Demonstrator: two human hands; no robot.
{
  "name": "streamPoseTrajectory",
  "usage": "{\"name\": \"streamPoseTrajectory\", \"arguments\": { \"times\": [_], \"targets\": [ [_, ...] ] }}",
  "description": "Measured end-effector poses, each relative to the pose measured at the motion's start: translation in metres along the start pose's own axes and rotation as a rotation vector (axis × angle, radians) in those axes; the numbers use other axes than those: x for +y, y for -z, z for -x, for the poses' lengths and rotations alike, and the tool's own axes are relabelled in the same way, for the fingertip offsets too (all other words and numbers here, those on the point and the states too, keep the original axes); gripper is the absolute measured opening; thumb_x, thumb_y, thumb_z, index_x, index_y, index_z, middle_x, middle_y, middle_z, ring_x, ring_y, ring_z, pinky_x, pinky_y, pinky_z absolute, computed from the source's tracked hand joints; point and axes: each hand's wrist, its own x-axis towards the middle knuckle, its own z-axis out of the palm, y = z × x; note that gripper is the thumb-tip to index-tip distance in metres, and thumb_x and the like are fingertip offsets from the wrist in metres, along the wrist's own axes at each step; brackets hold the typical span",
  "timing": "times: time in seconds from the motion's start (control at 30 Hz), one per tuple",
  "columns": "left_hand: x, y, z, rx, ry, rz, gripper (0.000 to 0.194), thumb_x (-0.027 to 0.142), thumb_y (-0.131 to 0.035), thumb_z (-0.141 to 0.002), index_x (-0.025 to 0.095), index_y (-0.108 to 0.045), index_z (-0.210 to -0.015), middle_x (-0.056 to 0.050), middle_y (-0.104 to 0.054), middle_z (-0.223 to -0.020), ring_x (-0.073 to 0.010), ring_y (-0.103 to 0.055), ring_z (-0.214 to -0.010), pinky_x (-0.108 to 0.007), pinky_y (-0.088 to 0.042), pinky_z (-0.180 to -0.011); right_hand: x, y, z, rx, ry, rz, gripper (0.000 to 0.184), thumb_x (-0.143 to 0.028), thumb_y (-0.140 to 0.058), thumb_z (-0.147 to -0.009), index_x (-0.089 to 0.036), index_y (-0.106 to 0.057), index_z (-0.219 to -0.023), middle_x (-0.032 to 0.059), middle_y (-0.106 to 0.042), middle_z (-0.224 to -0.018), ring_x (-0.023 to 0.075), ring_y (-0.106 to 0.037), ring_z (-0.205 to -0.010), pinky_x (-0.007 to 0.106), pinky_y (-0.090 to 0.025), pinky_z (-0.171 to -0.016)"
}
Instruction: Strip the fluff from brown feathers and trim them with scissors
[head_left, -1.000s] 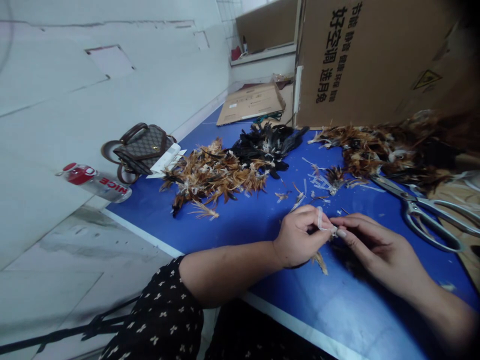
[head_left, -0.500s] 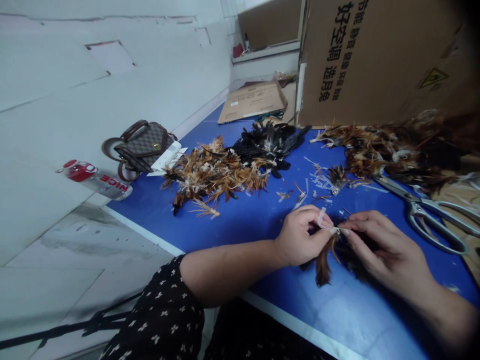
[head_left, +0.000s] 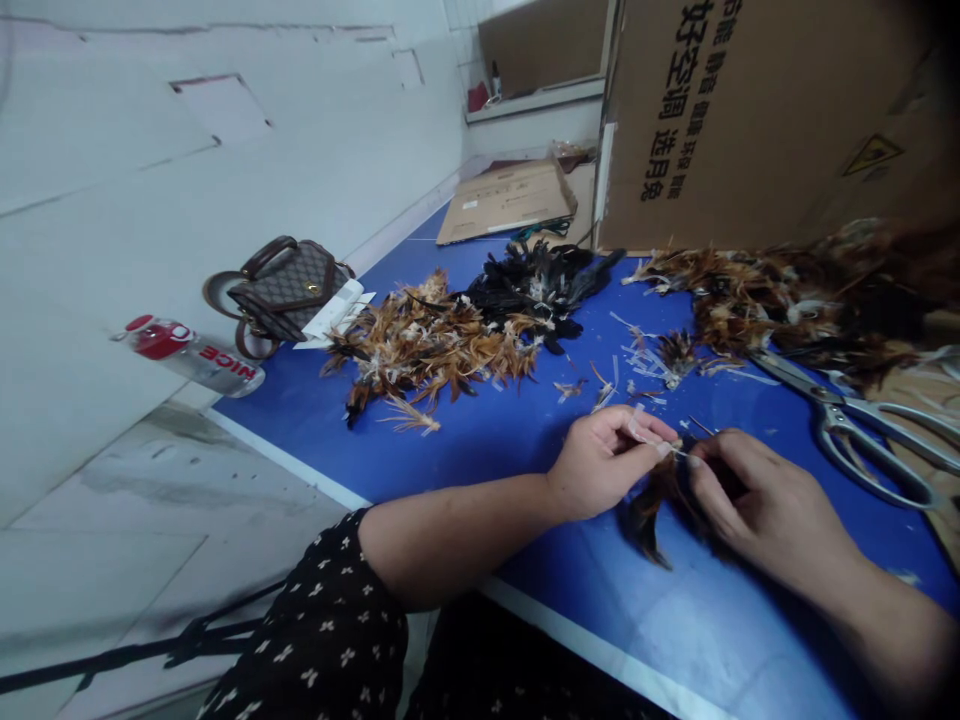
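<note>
My left hand (head_left: pixel 604 462) and my right hand (head_left: pixel 754 495) meet low on the blue table (head_left: pixel 487 440), fingers pinched together around the quill end of a small bunch of dark brown feathers (head_left: pixel 651 505). The feathers hang down between the two hands, tips toward me. A thin whitish strip shows at my left fingertips. Both hands are closed.
A heap of tan feathers (head_left: pixel 427 350) and a heap of black feathers (head_left: pixel 536 285) lie beyond my hands. More brown feathers (head_left: pixel 780 300) lie at the right by large steel scissors (head_left: pixel 855 425). A cardboard box (head_left: pixel 750 110) stands behind. A handbag (head_left: pixel 281 290) and a bottle (head_left: pixel 191 355) rest at the left.
The feather bunch has come into view and spread out below my hands. My hands have shifted slightly down and closer together; the white strip is less visible.
</note>
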Motion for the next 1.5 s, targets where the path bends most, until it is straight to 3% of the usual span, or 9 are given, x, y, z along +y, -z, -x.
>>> {"name": "streamPoseTrajectory", "arguments": {
  "times": [0.17, 0.3, 0.53, 0.7, 0.8, 0.9, 1.0, 1.27, 1.5],
  "targets": [
    [-0.005, -0.001, -0.002, -0.097, 0.08, 0.022, 0.051, 0.054, -0.102, -0.079, 0.017, -0.068, -0.086, -0.004, -0.076, -0.09, -0.0141, -0.07, -0.084, -0.032, -0.058, -0.083, -0.005, -0.001, 0.0, -0.039, 0.113, 0.116, 0.025, -0.029, -0.056, -0.108, -0.029, -0.049, -0.084, 0.0016, -0.059, -0.07, 0.0212, -0.057, -0.06, 0.036, -0.04, -0.06],
    [-0.008, 0.001, -0.002, -0.076, 0.188, -0.005, 0.055, 0.055, -0.104, -0.074, 0.018, -0.066, -0.088, 0.0, -0.073, -0.082, -0.01, -0.062, -0.069, -0.029, -0.053, -0.071, -0.011, -0.002, -0.002, 0.012, 0.208, 0.271, 0.019, -0.021, -0.059, -0.1, -0.028, -0.052, -0.084, 0.0037, -0.06, -0.071, 0.0233, -0.057, -0.064, 0.039, -0.04, -0.066],
    [-0.006, 0.006, -0.001, -0.131, 0.223, -0.093, 0.056, 0.056, -0.101, -0.077, 0.019, -0.059, -0.083, 0.001, -0.071, -0.079, -0.0079, -0.057, -0.062, -0.025, -0.045, -0.061, -0.012, -0.004, -0.002, 0.033, 0.27, 0.326, 0.027, -0.025, -0.058, -0.107, -0.027, -0.056, -0.08, 0.0039, -0.06, -0.073, 0.0224, -0.053, -0.067, 0.04, -0.04, -0.071],
    [-0.004, 0.008, -0.003, -0.063, 0.304, -0.128, 0.057, 0.05, -0.106, -0.07, 0.019, -0.062, -0.087, 0.004, -0.069, -0.074, -0.0076, -0.058, -0.06, -0.023, -0.044, -0.059, -0.009, 0.003, -0.004, -0.01, 0.258, 0.183, 0.029, -0.024, -0.058, -0.11, -0.027, -0.053, -0.081, 0.0004, -0.057, -0.073, 0.0197, -0.053, -0.066, 0.038, -0.041, -0.069],
    [-0.003, 0.009, -0.005, -0.048, 0.336, -0.136, 0.062, 0.046, -0.109, -0.063, 0.018, -0.065, -0.096, 0.006, -0.068, -0.068, -0.0089, -0.061, -0.057, -0.022, -0.046, -0.057, -0.008, 0.009, -0.008, -0.059, 0.212, -0.03, 0.016, -0.024, -0.061, -0.111, -0.027, -0.064, -0.096, 0.0023, -0.066, -0.085, 0.0202, -0.063, -0.075, 0.036, -0.049, -0.071],
    [-0.004, 0.009, -0.006, -0.064, 0.32, -0.139, 0.057, 0.048, -0.109, -0.064, 0.017, -0.068, -0.091, 0.004, -0.068, -0.067, -0.0084, -0.06, -0.055, -0.023, -0.047, -0.056, -0.006, 0.013, -0.009, -0.084, 0.162, -0.161, 0.005, -0.026, -0.066, -0.11, -0.029, -0.07, -0.109, 0.0049, -0.073, -0.099, 0.0213, -0.069, -0.085, 0.036, -0.055, -0.076],
    [-0.008, 0.008, -0.004, -0.08, 0.311, -0.152, 0.049, 0.048, -0.106, -0.069, 0.016, -0.074, -0.088, 0.003, -0.067, -0.066, -0.0085, -0.057, -0.055, -0.023, -0.046, -0.055, -0.006, 0.013, -0.01, -0.083, 0.139, -0.221, 0.005, -0.026, -0.068, -0.109, -0.029, -0.071, -0.108, 0.0045, -0.073, -0.1, 0.0205, -0.071, -0.084, 0.035, -0.057, -0.075],
    [-0.017, 0.005, 0.005, -0.084, 0.163, -0.378, 0.006, 0.023, -0.081, -0.087, 0.018, -0.079, -0.089, 0.0, -0.074, -0.078, -0.0117, -0.065, -0.067, -0.024, -0.053, -0.064, -0.018, 0.011, -0.011, -0.047, 0.183, -0.195, 0.011, -0.023, -0.069, -0.107, -0.028, -0.071, -0.098, 0.004, -0.071, -0.091, 0.0195, -0.069, -0.078, 0.034, -0.054, -0.069],
    [-0.01, 0.008, 0.004, -0.13, 0.105, -0.444, 0.011, 0.013, -0.079, -0.082, 0.017, -0.078, -0.092, 0.0, -0.073, -0.081, -0.0123, -0.067, -0.072, -0.022, -0.055, -0.067, -0.018, 0.011, -0.008, -0.049, 0.222, -0.228, 0.015, -0.017, -0.071, -0.106, -0.029, -0.074, -0.113, 0.0055, -0.076, -0.104, 0.0204, -0.077, -0.089, 0.033, -0.061, -0.076]
  ]
}}
